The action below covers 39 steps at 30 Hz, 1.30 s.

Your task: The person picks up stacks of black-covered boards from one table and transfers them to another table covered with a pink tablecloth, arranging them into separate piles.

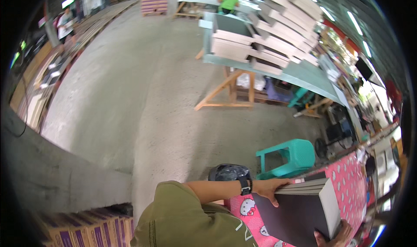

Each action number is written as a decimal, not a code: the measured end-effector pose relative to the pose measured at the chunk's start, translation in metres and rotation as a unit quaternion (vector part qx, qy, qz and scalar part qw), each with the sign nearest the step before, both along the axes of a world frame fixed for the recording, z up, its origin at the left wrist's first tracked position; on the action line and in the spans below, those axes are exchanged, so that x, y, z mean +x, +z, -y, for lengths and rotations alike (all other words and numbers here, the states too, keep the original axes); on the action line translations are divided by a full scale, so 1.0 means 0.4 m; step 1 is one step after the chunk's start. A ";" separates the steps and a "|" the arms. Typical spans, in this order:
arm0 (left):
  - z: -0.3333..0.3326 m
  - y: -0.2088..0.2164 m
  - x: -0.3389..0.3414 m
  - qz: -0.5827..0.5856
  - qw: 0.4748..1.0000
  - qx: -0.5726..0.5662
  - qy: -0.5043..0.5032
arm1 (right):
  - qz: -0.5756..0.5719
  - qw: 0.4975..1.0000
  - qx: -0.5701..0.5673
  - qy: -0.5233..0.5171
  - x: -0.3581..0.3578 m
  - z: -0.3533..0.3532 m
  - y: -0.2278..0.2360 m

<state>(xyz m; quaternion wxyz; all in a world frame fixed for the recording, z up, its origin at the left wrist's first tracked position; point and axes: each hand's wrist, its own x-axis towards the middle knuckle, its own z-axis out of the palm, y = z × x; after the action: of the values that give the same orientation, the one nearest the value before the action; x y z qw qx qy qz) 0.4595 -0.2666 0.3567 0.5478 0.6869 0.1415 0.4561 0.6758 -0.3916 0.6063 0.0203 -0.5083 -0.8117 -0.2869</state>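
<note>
A stack of flat, dark-covered boards with pale edges (295, 216) lies tilted over a pink table cover (347, 177) with a cartoon print. My left hand (271, 190), with a dark watch at its wrist, grips the stack's far left corner, thumb on the dark face and fingers over the pale edges. At the near right corner, my right hand (336, 237) closes on the stack, its thumb on the dark face and its fingers around the side. The right forearm is out of view. I cannot make out whether the boards are folders or plain panels.
A teal plastic stool (295, 155) stands just beyond the pink table, beside a black plastic bag (230, 172). Tall piles of similar pale-edged boards (278, 29) load a trestle table (295, 75). Cartons (87, 232) sit at lower left. Two people are farther off.
</note>
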 end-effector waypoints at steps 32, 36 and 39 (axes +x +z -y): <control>0.014 -0.044 -0.003 -0.067 0.993 -0.036 0.085 | -0.836 0.547 -0.043 -0.026 0.274 0.008 -0.816; 0.013 -0.123 0.013 -0.160 0.975 -0.030 0.152 | -0.809 0.578 -0.031 -0.105 0.249 0.036 -0.733; -0.012 -0.070 -0.023 -0.246 0.963 -0.043 0.099 | -0.826 0.547 -0.081 -0.111 0.227 -0.004 -0.712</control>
<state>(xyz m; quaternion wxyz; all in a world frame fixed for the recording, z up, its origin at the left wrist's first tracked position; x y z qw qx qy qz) 0.4504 -0.2618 0.3289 0.4772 0.7363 0.3591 0.3181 0.7664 -0.3901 0.3215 0.6089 -0.6062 -0.3939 0.3264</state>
